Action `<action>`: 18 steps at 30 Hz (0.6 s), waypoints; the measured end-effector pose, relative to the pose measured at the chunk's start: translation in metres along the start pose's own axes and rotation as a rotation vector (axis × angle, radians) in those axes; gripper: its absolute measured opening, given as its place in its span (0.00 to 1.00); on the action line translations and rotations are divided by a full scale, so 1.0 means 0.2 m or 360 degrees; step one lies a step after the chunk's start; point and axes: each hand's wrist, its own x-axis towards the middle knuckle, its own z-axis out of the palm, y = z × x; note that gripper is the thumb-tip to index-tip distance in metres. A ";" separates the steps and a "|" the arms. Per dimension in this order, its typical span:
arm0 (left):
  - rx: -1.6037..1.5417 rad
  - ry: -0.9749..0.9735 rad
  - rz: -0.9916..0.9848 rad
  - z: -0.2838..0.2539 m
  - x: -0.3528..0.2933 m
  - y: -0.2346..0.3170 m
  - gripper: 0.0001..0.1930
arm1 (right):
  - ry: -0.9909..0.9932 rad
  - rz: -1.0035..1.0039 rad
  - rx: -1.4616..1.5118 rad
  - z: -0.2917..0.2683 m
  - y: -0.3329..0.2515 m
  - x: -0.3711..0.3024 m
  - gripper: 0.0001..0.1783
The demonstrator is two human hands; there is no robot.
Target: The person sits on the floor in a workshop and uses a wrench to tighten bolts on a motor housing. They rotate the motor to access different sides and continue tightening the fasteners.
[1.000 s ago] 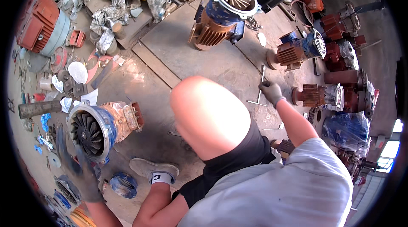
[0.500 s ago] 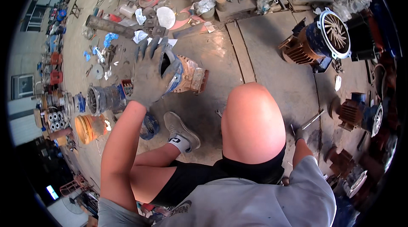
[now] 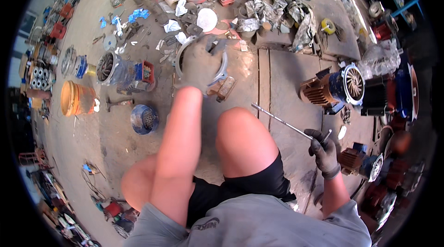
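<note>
My left hand (image 3: 201, 62), in a grey work glove, reaches over the round open end of an electric motor (image 3: 225, 64) standing on the floor ahead. The thumb stands apart from the bent fingers, whose tips are partly hidden. The hand covers much of the motor's opening; the rusty terminal box (image 3: 225, 90) shows below it. On the right, my gloved right hand (image 3: 324, 153) is closed round a long thin steel socket wrench (image 3: 282, 122). Its shaft points forward and left, and a short end sticks up beside the fingers.
A blue-and-rust motor with an exposed fan (image 3: 354, 85) stands at right, a smaller motor (image 3: 352, 160) nearer. Left lie another motor (image 3: 121, 72), an orange bucket (image 3: 76, 99), a blue basket-like part (image 3: 144, 119) and a hammer (image 3: 120, 103). Scrap and plastic sheeting (image 3: 263, 13) clutter the far side.
My view has shifted. My left hand has gone from spread fingers beside the motor to bent fingers over its opening. The right hand has lifted the wrench, its shaft now angled forward and left.
</note>
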 end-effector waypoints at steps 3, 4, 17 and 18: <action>-0.1437 0.0114 -0.0560 0.05 -0.38 0.45 0.18 | -0.0089 -0.0444 -0.0540 0.06 -0.38 0.23 0.23; -0.1401 0.0099 -0.0576 0.16 -0.53 0.42 0.21 | -0.0181 -0.0674 -0.0630 0.14 -0.50 0.32 0.21; -0.3969 0.0113 -0.1613 0.39 -0.58 0.23 0.11 | -0.0694 -0.1325 -0.1768 0.63 -1.22 0.61 0.22; -0.4037 0.0148 -0.1618 0.41 -0.57 0.21 0.11 | -0.0731 -0.1382 -0.1813 0.65 -1.24 0.64 0.23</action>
